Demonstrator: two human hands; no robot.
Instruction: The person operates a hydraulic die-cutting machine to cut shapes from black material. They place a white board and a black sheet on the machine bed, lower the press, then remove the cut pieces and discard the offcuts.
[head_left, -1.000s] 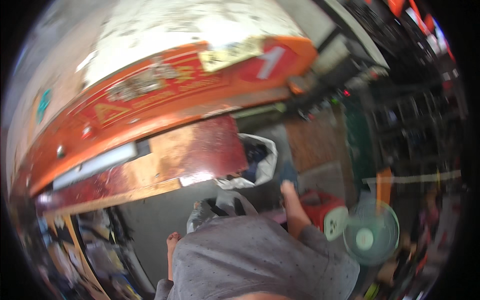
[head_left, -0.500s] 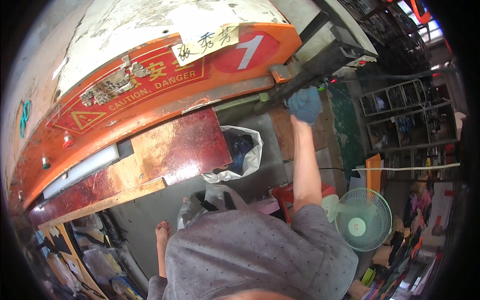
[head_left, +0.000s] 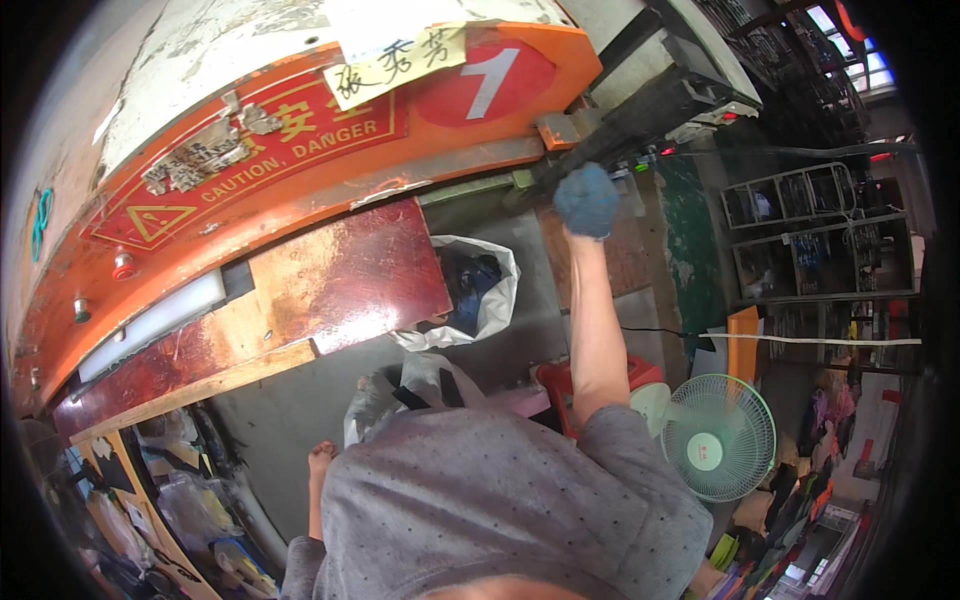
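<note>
My right hand [head_left: 587,202], covered in what looks like a blue knit glove, reaches out on a straight bare forearm. It is closed, and whatever it may hold is hidden. Beside it runs the dark metal arm [head_left: 640,115] of an orange machine [head_left: 480,160], with small lit red and green lights near the hand. I cannot tell whether the hand touches that arm. Low at my left side, my bare left hand [head_left: 321,458] hangs with its fingers curled and nothing visible in them, apart from the reddish wooden board [head_left: 350,275] in front of me.
A white bag [head_left: 505,300] with dark contents stands by the board's right end. To my right are a green fan [head_left: 718,440], a red stool [head_left: 560,385] and metal racks [head_left: 820,245]. Clear plastic bags [head_left: 195,510] lie at lower left.
My right hand has shifted slightly left and its gloved shape looks more rounded, like a fist. The view has moved a little; my left hand still hangs at my side.
</note>
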